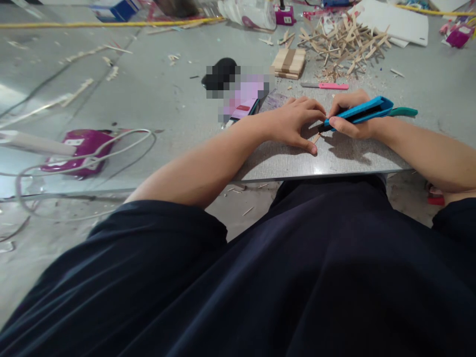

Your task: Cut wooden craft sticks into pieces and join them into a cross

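Observation:
My right hand (347,113) is wrapped round a blue utility knife (366,110), its dark blade end angled down to the left towards the table. Under that end lies a small flat wooden stick (316,137), partly hidden by the knife and my fingers. My left hand (299,121) rests palm down, with its thumb and forefinger at the two ends of the stick, holding it against the tabletop. Beyond my right wrist a green curved handle (405,112) sticks out; the rest of that tool is hidden.
Ahead lie a pink-handled blade (332,86), a banded stack of wooden sticks (289,62) and a heap of loose sticks (344,44). A phone (247,99) and a black mouse (223,72) are left of them. Further left, a purple power strip (84,151) trails a white cable.

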### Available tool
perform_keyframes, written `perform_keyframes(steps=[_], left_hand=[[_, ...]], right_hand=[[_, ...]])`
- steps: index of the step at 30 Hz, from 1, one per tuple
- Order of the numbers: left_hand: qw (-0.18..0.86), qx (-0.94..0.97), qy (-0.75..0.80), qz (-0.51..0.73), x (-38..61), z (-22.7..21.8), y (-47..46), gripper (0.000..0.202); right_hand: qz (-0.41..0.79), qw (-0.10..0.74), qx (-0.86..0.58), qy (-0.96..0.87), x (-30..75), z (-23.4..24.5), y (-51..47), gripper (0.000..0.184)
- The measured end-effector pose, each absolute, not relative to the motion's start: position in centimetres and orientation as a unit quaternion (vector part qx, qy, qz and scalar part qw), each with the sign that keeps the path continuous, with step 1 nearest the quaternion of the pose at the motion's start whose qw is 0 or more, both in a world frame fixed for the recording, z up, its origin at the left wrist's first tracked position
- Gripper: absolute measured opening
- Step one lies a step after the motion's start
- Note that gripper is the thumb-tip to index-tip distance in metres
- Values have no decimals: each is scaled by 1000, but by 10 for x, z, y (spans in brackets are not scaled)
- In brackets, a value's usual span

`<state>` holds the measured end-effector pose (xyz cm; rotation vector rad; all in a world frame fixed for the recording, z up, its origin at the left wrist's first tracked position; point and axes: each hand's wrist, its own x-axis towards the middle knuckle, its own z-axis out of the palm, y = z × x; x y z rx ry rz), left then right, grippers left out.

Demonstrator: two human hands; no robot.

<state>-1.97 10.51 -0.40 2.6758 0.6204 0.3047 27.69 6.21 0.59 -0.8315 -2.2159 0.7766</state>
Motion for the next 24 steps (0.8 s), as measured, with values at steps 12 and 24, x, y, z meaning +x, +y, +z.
perform_keyframes(steps=[12, 24], left_hand=[[198, 950, 225, 85, -18, 2, 102, 92], [180, 952, 232, 83, -16, 2, 102, 88]], right_hand=[[266, 311, -335, -849, 276, 13, 50, 55], [253, 332, -310, -854, 283, 0, 61, 62]])
